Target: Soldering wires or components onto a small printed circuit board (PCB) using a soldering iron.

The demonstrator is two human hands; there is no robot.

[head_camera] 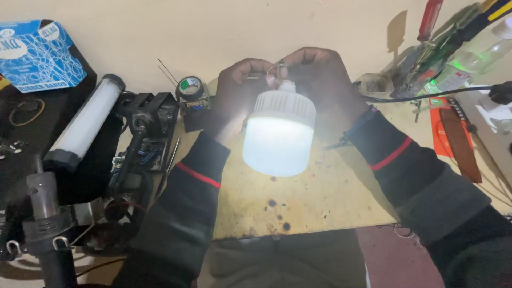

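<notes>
Left to right: a blue box (37, 53) at the worktop's far left corner; a white tube lamp (85, 124) lying aslant near the left edge; a tape roll (190, 87) by the far edge. Left hand (234, 98) closed around the neck of a lit white bulb (278, 133), held above the middle of the yellow worktop (320, 202). Right hand (320, 77) pinches the bulb's metal base. Screwdrivers (442, 37) lean at the far right corner
</notes>
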